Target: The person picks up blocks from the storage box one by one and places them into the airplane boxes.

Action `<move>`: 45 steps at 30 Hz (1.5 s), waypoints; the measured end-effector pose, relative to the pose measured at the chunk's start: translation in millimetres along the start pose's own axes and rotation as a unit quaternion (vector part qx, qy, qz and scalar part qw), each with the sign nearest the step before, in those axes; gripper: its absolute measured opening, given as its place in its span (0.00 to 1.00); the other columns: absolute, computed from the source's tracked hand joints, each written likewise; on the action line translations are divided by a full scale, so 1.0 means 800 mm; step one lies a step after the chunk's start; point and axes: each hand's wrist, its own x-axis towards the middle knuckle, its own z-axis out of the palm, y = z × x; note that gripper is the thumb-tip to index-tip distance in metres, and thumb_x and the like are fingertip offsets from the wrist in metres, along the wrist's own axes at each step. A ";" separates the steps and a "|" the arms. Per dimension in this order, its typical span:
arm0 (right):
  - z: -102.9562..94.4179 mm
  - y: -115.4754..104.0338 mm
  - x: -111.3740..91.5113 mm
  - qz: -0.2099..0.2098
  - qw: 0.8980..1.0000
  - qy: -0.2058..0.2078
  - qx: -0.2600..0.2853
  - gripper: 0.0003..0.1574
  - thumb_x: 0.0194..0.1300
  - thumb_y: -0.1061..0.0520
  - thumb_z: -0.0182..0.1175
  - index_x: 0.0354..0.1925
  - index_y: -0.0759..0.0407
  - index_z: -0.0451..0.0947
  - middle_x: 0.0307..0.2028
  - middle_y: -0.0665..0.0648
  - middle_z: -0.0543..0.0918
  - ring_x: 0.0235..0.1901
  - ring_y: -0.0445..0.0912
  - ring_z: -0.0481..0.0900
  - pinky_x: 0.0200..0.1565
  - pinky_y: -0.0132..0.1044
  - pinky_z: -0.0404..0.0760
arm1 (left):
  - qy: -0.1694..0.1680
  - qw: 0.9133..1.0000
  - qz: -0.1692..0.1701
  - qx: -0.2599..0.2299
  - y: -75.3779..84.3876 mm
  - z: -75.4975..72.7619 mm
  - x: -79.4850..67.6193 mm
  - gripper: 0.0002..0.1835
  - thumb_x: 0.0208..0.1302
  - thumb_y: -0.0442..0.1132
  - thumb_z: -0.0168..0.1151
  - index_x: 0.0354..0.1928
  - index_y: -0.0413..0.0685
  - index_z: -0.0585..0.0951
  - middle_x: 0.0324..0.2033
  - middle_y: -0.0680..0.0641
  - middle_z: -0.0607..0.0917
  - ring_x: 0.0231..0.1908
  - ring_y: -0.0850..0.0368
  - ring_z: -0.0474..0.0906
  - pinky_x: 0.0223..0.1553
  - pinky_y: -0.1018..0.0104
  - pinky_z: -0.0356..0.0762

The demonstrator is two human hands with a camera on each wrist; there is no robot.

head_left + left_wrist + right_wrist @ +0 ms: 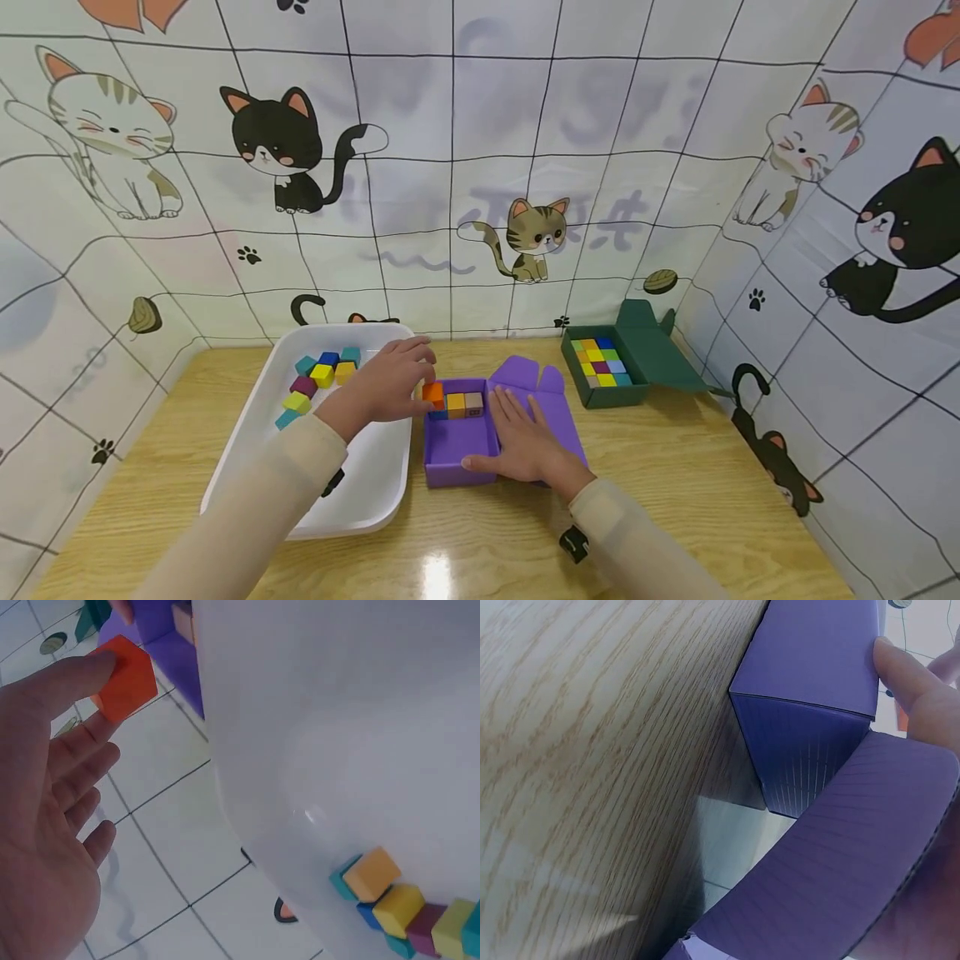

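My left hand (387, 383) pinches an orange cube (432, 394) between thumb and fingertips, above the far left corner of an open purple box (459, 478). The left wrist view shows the same orange cube (129, 681) against the thumb. Along the box's far wall sit a yellow-orange cube (456, 406), a beige cube (474, 405) and a blue one, partly hidden under the orange cube. My right hand (521, 442) rests with fairly straight fingers on the folded-back lid (564, 417). Its thumb touches the box's right wall.
A white tray (390, 504) left of the box holds several coloured cubes, among them a yellow cube (322, 376) and a maroon cube (303, 386). At the back right stands an open green box (617, 396) filled with coloured cubes. Cat-patterned sheeting surrounds the wooden table (675, 492).
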 end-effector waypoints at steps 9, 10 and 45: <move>0.005 0.000 0.001 -0.006 1.000 -0.004 0.004 0.72 0.55 0.17 0.50 0.78 0.57 0.36 0.78 0.58 0.40 0.78 0.52 0.38 0.75 0.60 0.34 | -0.035 0.999 -0.012 0.001 0.006 0.035 0.015 0.16 0.54 0.54 0.71 0.38 0.52 0.85 0.55 0.48 0.79 0.72 0.48 0.59 0.73 0.49 0.57; 0.005 0.000 0.001 -0.006 1.000 -0.001 0.004 0.73 0.54 0.17 0.50 0.78 0.57 0.36 0.78 0.58 0.40 0.78 0.52 0.38 0.75 0.60 0.34 | -0.040 0.999 -0.012 0.005 0.006 0.038 0.017 0.17 0.53 0.55 0.71 0.37 0.52 0.85 0.55 0.49 0.79 0.73 0.49 0.58 0.73 0.49 0.57; -0.001 -0.004 -0.001 0.002 1.000 0.003 -0.001 0.71 0.56 0.19 0.52 0.77 0.58 0.36 0.78 0.58 0.41 0.78 0.54 0.39 0.75 0.60 0.34 | -0.095 0.984 -0.052 0.141 0.027 0.070 0.038 0.25 0.54 0.53 0.68 0.52 0.51 0.83 0.66 0.47 0.72 0.75 0.48 0.52 0.75 0.46 0.52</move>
